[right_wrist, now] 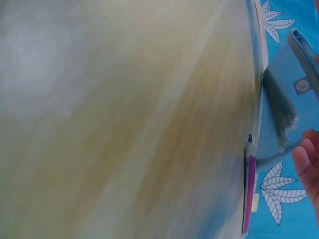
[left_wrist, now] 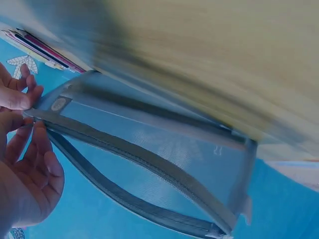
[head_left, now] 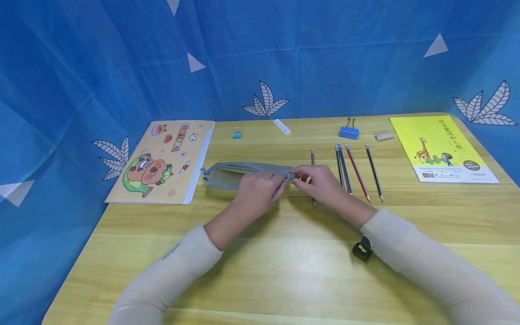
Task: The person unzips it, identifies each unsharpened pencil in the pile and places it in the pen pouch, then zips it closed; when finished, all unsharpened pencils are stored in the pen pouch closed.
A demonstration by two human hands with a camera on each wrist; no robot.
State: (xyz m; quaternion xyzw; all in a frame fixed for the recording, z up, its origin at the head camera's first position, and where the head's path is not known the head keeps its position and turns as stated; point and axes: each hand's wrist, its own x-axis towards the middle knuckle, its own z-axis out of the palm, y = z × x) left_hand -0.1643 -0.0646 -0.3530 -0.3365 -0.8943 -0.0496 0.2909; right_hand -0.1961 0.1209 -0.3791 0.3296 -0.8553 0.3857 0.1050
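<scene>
A grey-blue mesh pencil case (head_left: 225, 180) stands on the table in front of me, its zipped mouth gaping in the left wrist view, where the two zipper bands (left_wrist: 144, 164) bow apart. Some long thin things show inside through the head view. My left hand (head_left: 260, 189) pinches the case near its right end, at the zipper. Right beside it, my right hand (head_left: 318, 180) pinches the same end with thumb and forefinger. The fingertips nearly meet and partly hide the zipper end. In the right wrist view, only a bit of the case and some fingers (right_wrist: 308, 157) appear.
Several pencils, among them a red one (head_left: 357, 174), lie right of the case, one beneath my right hand. Behind are a small teal clip (head_left: 237, 133), a white eraser (head_left: 282, 127), a blue binder clip (head_left: 349, 132) and a beige piece (head_left: 384, 136). A capybara folder (head_left: 191, 164) and yellow book (head_left: 455, 149) flank them.
</scene>
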